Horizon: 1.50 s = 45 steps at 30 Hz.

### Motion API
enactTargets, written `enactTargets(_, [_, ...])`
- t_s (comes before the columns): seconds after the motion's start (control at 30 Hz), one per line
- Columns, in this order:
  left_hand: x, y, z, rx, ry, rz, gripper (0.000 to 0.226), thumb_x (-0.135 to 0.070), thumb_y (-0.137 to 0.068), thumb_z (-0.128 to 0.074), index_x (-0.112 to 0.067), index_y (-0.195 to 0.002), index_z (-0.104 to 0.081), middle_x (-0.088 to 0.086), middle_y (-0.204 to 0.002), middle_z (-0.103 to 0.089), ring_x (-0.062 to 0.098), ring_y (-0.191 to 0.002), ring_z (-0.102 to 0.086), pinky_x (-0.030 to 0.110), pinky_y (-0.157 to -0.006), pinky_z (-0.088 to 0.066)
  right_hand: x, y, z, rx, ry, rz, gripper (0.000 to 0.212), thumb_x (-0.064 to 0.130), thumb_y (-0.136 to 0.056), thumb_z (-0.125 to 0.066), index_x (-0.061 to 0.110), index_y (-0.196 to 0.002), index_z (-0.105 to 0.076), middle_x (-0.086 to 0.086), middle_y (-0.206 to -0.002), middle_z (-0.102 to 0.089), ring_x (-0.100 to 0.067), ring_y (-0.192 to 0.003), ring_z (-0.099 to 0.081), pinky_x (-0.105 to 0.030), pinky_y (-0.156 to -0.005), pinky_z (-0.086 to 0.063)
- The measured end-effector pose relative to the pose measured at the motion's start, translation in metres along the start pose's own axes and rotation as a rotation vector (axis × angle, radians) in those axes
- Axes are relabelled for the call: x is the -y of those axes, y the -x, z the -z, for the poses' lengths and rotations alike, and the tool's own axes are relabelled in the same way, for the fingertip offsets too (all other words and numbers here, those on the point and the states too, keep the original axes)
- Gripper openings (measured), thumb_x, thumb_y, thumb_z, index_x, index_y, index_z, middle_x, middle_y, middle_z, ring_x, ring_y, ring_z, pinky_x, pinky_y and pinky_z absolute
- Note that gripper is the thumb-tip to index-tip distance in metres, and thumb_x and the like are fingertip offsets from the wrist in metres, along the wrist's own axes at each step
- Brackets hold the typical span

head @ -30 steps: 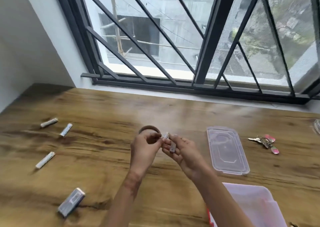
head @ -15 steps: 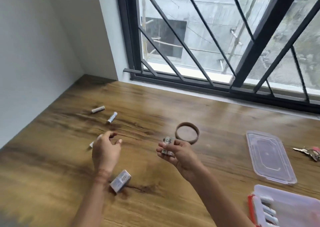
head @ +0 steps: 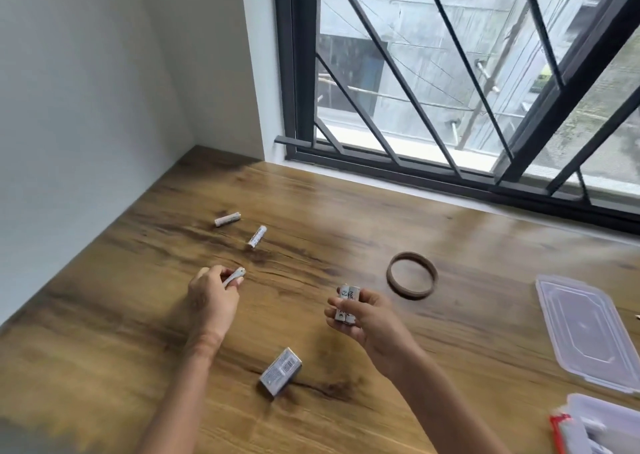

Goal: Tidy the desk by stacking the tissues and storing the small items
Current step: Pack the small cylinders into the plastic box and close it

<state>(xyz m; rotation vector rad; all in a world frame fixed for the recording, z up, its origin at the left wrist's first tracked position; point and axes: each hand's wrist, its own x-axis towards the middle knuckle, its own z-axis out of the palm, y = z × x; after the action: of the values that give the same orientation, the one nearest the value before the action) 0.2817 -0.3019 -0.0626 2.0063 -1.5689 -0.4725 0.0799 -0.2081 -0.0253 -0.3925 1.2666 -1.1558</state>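
Head view, the only one I've got. I'd say we're partway through: the box (head: pixel 602 426) at lower right already has a few things in it, with its lid (head: pixel 588 329) lying off beside it. Two batteries (head: pixel 227 219) (head: pixel 257 236) lie loose on the tabletop (head: pixel 104 332) at center left, plus a small pack (head: pixel 280 371) low in the middle and a brown ring (head: pixel 412 275) right of center. No tissues visible, so that part's unknown.

My left hand (head: pixel 211 301) has its grip pinched on one battery (head: pixel 234 276), just off the wood. My right hand (head: pixel 363 315), mid-frame, has fingers curled round two batteries (head: pixel 347 303) side by side.
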Motion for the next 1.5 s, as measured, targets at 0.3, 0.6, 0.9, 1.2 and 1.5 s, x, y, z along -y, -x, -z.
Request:
enactTargets(0.3, [-0.035, -0.049, -0.018, -0.013, 0.045, -0.123, 0.019, -0.012, -0.085, -0.061, -0.006, -0.102, -0.064, 0.021, -0.099, -0.067, 0.037, -0.096, -0.059, 0.039, -0.076, -0.045, 0.000, -0.018, -0.018, -0.023, 0.027, -0.008, 0.021, -0.001, -0.084, -0.061, 0.000, -0.104, -0.054, -0.017, -0.099, -0.062, -0.025, -0.083, -0.064, -0.034, -0.078, -0.057])
enactTargets(0.6, [-0.042, -0.061, -0.043, 0.018, -0.141, -0.246, 0.019, -0.013, -0.088, -0.057, -0.008, -0.106, -0.062, 0.020, -0.094, -0.069, 0.036, -0.092, -0.062, 0.037, -0.071, -0.047, -0.003, -0.032, -0.025, -0.043, 0.068, -0.014, 0.013, 0.001, -0.084, -0.062, 0.005, -0.096, -0.059, -0.013, -0.092, -0.066, -0.022, -0.081, -0.065, -0.031, -0.074, -0.055])
enactTargets(0.9, [-0.059, -0.029, -0.029, 0.117, 0.126, -0.174, 0.020, -0.011, -0.078, -0.070, -0.009, -0.098, -0.071, 0.013, -0.094, -0.072, 0.029, -0.090, -0.066, 0.034, -0.073, -0.052, 0.003, -0.024, -0.019, -0.052, -0.003, -0.006, 0.017, -0.001, -0.085, -0.059, -0.001, -0.102, -0.058, -0.014, -0.094, -0.066, -0.023, -0.079, -0.066, -0.034, -0.077, -0.056])
enactTargets(1.2, [-0.114, 0.102, -0.022, 0.562, 0.808, 0.071, 0.018, -0.008, -0.070, -0.078, -0.021, -0.080, -0.069, -0.012, -0.074, -0.071, 0.000, -0.071, -0.067, 0.014, -0.067, -0.052, 0.018, 0.026, 0.025, -0.106, -0.335, 0.029, 0.014, -0.003, -0.091, -0.044, -0.004, -0.091, -0.058, -0.015, -0.081, -0.067, -0.021, -0.076, -0.064, -0.029, -0.068, -0.058])
enactTargets(1.5, [-0.166, 0.187, -0.036, 0.623, 0.560, -0.131, 0.022, -0.015, -0.084, -0.064, -0.016, -0.105, -0.070, 0.000, -0.100, -0.073, 0.003, -0.081, -0.063, 0.014, -0.074, -0.046, 0.021, 0.088, 0.105, -0.108, -0.427, 0.001, 0.008, -0.001, -0.084, -0.055, 0.001, -0.086, -0.062, -0.013, -0.073, -0.069, -0.020, -0.066, -0.068, -0.033, -0.058, -0.058])
